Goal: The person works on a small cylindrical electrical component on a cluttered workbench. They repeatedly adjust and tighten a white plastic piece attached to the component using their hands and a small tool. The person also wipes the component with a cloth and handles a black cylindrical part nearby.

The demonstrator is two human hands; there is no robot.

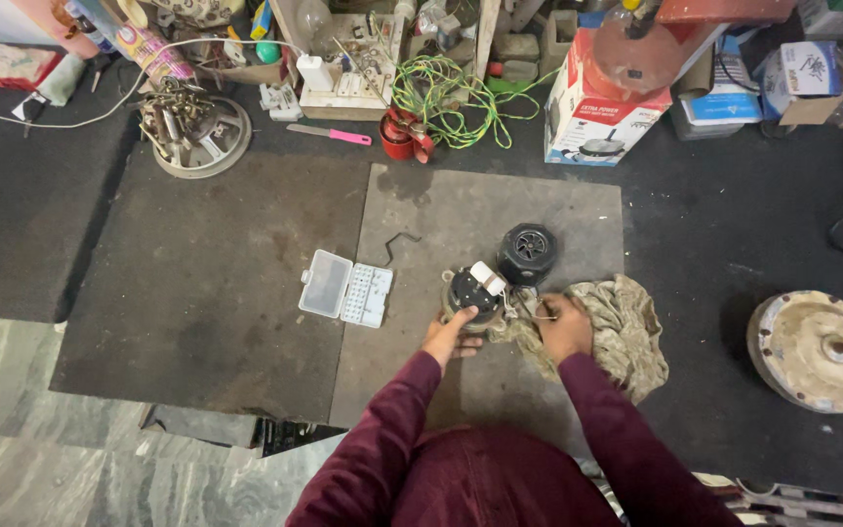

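A cluttered workshop floor seen from above, with a grey mat (461, 210) laid over dark carpet. At the mat's near edge, the person's left hand (451, 335), in a maroon sleeve, cups the side of a small round black motor unit (473, 291), fingers wrapped against its lower rim. The right hand (565, 327) is closed around something thin beside the motor, seemingly a wire or small tool, though it is too small to tell; that hand rests on a crumpled beige rag (626, 327). The work appears to be at the stage of steadying the motor while loosening or wiping a part on its side; a careful next move would call for a firm hold on the body and fine control at the fingertips. Just behind the motor stands a round black cap (526, 253). To the left lies an open clear plastic parts box (346, 289), near a bent metal hook (400, 241). Farther off are tangled green wire (441, 93) and a worn metal disc (817, 349) at the right.
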